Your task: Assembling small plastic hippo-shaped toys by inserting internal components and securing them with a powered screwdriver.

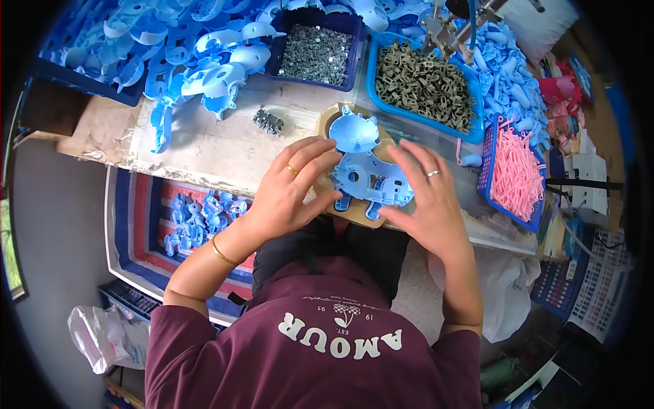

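One blue plastic shell [364,162] sits between left hand [298,178] and right hand [430,194]. Both spread, fingers curved around its edges; contact unclear.

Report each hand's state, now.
Left hand: open, fingers curved left of the lower blue shell.
Right hand: open, fingers spread right of it.

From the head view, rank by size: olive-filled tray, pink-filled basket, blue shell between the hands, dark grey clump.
1. Olive-filled tray
2. Pink-filled basket and blue shell: too close to rank
3. Dark grey clump
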`<move>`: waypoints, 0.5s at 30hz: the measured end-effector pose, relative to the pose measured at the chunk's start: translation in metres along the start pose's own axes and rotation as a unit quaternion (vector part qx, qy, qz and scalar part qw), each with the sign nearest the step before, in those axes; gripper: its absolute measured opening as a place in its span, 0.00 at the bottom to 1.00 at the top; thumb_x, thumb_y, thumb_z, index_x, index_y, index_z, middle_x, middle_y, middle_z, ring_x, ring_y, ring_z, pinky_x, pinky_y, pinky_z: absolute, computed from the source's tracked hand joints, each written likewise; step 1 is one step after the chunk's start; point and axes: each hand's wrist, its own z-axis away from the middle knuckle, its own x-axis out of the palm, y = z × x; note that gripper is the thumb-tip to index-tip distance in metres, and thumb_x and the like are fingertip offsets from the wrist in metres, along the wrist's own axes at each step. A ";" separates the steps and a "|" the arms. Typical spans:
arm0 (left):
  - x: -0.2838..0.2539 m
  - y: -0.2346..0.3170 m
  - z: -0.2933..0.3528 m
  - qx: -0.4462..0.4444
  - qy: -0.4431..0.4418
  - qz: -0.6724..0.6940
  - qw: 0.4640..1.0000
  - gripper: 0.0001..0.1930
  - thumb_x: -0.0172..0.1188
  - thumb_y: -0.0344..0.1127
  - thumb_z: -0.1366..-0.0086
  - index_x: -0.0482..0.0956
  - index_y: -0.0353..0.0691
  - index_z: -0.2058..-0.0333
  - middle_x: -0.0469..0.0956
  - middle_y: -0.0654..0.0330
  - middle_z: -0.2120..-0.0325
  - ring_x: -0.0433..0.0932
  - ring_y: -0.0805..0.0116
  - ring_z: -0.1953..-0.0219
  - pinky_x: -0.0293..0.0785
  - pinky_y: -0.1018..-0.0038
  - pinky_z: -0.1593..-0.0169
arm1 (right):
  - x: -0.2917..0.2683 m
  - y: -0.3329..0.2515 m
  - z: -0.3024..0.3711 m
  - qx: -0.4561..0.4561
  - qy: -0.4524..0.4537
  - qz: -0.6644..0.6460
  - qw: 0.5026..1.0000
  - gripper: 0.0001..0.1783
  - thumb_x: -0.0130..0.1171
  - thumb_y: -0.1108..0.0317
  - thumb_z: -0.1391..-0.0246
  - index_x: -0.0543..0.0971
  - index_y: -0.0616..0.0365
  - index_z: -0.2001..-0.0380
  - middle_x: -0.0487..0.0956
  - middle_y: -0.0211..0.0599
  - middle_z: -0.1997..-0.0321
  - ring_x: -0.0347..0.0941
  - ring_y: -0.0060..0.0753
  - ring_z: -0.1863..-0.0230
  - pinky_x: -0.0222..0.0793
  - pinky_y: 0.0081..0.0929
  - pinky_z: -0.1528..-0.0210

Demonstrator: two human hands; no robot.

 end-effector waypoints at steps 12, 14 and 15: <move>0.013 0.000 0.014 -0.049 -0.045 -0.014 0.998 0.38 0.75 0.39 0.52 0.69 0.41 0.42 0.66 0.51 0.38 0.64 0.43 0.36 0.64 0.54 0.36 | 0.019 0.016 0.002 -0.018 -0.044 0.001 0.999 0.41 0.71 0.61 0.59 0.71 0.57 0.38 0.71 0.38 0.43 0.68 0.46 0.45 0.67 0.39 0.45; 0.014 0.000 0.014 -0.057 -0.053 -0.017 0.997 0.38 0.75 0.39 0.52 0.69 0.42 0.41 0.66 0.51 0.37 0.63 0.43 0.36 0.63 0.54 0.35 | 0.018 0.018 0.001 -0.020 -0.052 0.013 0.998 0.42 0.71 0.60 0.59 0.71 0.57 0.38 0.71 0.38 0.42 0.68 0.46 0.45 0.67 0.40 0.45; 0.014 0.001 0.013 -0.055 -0.053 -0.025 0.997 0.37 0.74 0.40 0.51 0.69 0.41 0.42 0.65 0.52 0.37 0.62 0.45 0.35 0.63 0.55 0.35 | 0.017 0.019 0.001 -0.022 -0.059 0.025 0.998 0.42 0.71 0.60 0.59 0.71 0.57 0.38 0.70 0.38 0.42 0.68 0.47 0.45 0.66 0.41 0.44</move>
